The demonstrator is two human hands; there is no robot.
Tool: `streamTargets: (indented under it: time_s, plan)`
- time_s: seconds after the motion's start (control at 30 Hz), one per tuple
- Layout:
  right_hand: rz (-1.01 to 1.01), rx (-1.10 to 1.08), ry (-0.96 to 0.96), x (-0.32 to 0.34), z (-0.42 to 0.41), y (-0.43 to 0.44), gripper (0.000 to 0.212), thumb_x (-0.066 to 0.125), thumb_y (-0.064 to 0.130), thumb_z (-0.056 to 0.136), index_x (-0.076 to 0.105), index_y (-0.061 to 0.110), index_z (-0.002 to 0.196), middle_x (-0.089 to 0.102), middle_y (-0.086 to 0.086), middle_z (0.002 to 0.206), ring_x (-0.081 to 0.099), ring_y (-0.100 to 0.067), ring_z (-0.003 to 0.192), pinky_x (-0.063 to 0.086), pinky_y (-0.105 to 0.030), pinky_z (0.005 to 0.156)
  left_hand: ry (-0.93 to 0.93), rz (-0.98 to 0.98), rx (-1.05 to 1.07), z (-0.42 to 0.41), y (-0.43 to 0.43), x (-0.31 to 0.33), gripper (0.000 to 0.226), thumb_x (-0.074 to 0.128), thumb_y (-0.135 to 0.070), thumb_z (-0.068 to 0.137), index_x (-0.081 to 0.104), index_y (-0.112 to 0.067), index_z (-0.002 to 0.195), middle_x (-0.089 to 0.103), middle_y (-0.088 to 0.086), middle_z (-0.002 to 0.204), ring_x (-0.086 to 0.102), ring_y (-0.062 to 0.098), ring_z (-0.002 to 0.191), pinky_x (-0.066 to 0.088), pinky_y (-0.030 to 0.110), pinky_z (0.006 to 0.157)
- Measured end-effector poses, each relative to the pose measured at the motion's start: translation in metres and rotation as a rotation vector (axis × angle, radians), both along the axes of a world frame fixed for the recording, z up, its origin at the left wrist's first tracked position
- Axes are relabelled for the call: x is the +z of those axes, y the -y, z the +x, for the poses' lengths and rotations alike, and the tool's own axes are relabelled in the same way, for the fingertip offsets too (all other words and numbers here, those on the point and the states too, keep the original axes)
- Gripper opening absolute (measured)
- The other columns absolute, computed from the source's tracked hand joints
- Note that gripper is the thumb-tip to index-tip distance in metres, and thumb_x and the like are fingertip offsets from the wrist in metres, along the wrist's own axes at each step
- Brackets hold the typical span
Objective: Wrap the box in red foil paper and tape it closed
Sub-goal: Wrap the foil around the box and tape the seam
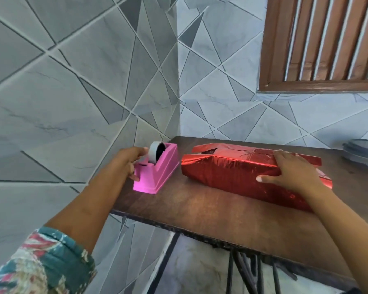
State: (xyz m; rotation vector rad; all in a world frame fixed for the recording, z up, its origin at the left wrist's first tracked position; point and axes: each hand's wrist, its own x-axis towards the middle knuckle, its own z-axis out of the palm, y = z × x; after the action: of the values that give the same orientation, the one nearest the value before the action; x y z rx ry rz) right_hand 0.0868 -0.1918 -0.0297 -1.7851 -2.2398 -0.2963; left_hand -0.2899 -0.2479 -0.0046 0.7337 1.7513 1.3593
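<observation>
One view, from head camera, looking down at dark wooden worktop [200, 211] set in corner of grey tiled wall [72, 81].

Left hand [130, 164] curls round near left end of pink tape dispenser [157, 175]: fingertips up by grey tape roll [155, 152], thumb low on front edge. Floral sleeve [40, 264] at bottom left.

Box [232, 177] lies lengthwise mid-worktop, just right of dispenser, covered in red foil paper [227, 155]; foil flaps loose at left end.

Right hand [291, 171] lies flat on box's right part, fingers spread, pressing foil down.

Stack of grey discs [361, 151] at far right edge. Brown slatted shutter [321, 43] above.
</observation>
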Motion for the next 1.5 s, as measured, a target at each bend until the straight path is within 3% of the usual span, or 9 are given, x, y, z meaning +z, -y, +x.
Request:
streamTargets:
  time_s: [0.27,0.43,0.53,0.63,0.83,0.93,1.23,1.33,1.5]
  plan:
    - [0.026,-0.013,0.001,0.0,-0.003,0.002,0.1,0.058,0.071,0.072,0.028,0.01,0.145,0.029,-0.01,0.153,0.032,-0.024,0.138,0.024,-0.036,0.112,0.02,0.167,0.035,-0.005,0.013,-0.03,0.033,0.06,-0.013,0.09,0.055,0.002,0.119,0.055,0.02,0.128,0.05,0.031,0.117,0.043,0.05,0.093]
    - [0.021,-0.008,0.012,0.0,-0.002,0.001,0.1,0.058,0.072,0.072,0.028,0.01,0.145,0.031,-0.01,0.152,0.033,-0.024,0.138,0.025,-0.036,0.112,0.082,0.155,0.025,-0.018,0.012,-0.044,0.032,0.063,-0.006,0.087,0.056,0.01,0.114,0.058,0.011,0.083,0.055,0.019,0.074,0.057,0.028,0.051]
    - [0.027,0.004,0.001,-0.001,-0.002,-0.001,0.099,0.059,0.071,0.07,0.032,0.009,0.143,0.036,-0.012,0.149,0.037,-0.026,0.135,0.028,-0.037,0.111,0.084,0.132,-0.005,-0.023,0.01,-0.051,0.021,0.063,-0.004,0.086,0.059,0.008,0.103,0.058,0.011,0.078,0.055,0.018,0.068,0.057,0.027,0.053]
    - [0.031,0.01,-0.008,-0.001,-0.002,-0.002,0.098,0.061,0.07,0.07,0.034,0.009,0.142,0.037,-0.013,0.148,0.038,-0.027,0.134,0.029,-0.038,0.109,0.001,0.14,-0.022,-0.027,0.005,-0.057,0.013,0.063,-0.005,0.086,0.06,0.005,0.094,0.059,0.012,0.076,0.056,0.018,0.067,0.057,0.029,0.066]
    - [0.018,0.007,-0.014,0.0,0.0,-0.001,0.1,0.061,0.07,0.071,0.03,0.009,0.144,0.032,-0.013,0.151,0.034,-0.027,0.137,0.028,-0.038,0.111,-0.38,0.14,0.114,-0.044,0.008,-0.077,0.027,0.063,-0.003,0.087,0.053,-0.007,0.062,0.057,0.009,0.055,0.053,0.021,0.053,0.049,0.025,0.054]
    - [0.016,0.004,-0.042,0.001,0.0,0.001,0.101,0.063,0.07,0.069,0.031,0.009,0.144,0.034,-0.013,0.15,0.036,-0.027,0.136,0.029,-0.037,0.11,-0.27,0.298,0.139,-0.041,0.019,-0.076,0.02,0.061,-0.005,0.089,0.054,-0.007,0.071,0.057,0.011,0.067,0.059,0.004,0.045,0.05,0.013,0.044]
    - [0.008,0.018,-0.184,0.01,0.024,0.002,0.108,0.064,0.071,0.066,0.024,0.013,0.147,0.026,-0.008,0.154,0.026,-0.025,0.141,0.023,-0.039,0.114,-0.232,0.634,-0.388,0.115,-0.011,0.015,0.015,0.063,-0.002,0.085,0.058,-0.015,0.08,0.063,0.006,0.08,0.062,0.011,0.068,0.054,0.019,0.064]
    - [-0.048,0.018,-0.181,0.011,0.039,0.0,0.102,0.063,0.069,0.07,0.025,0.015,0.148,0.023,-0.006,0.155,0.022,-0.023,0.142,0.017,-0.039,0.115,-0.412,0.64,-0.64,0.172,-0.037,0.023,0.023,0.071,-0.014,0.079,0.056,-0.03,0.086,0.069,0.0,0.096,0.065,0.015,0.091,0.049,0.029,0.083]
    - [-0.091,0.09,-0.186,0.006,0.051,-0.009,0.102,0.063,0.069,0.071,0.024,0.017,0.148,0.022,-0.005,0.156,0.019,-0.02,0.144,0.013,-0.039,0.116,-0.57,0.499,-0.827,0.222,-0.073,0.018,0.041,0.067,-0.015,0.083,0.044,-0.027,0.114,0.064,0.007,0.112,0.063,0.019,0.096,0.046,0.027,0.078]
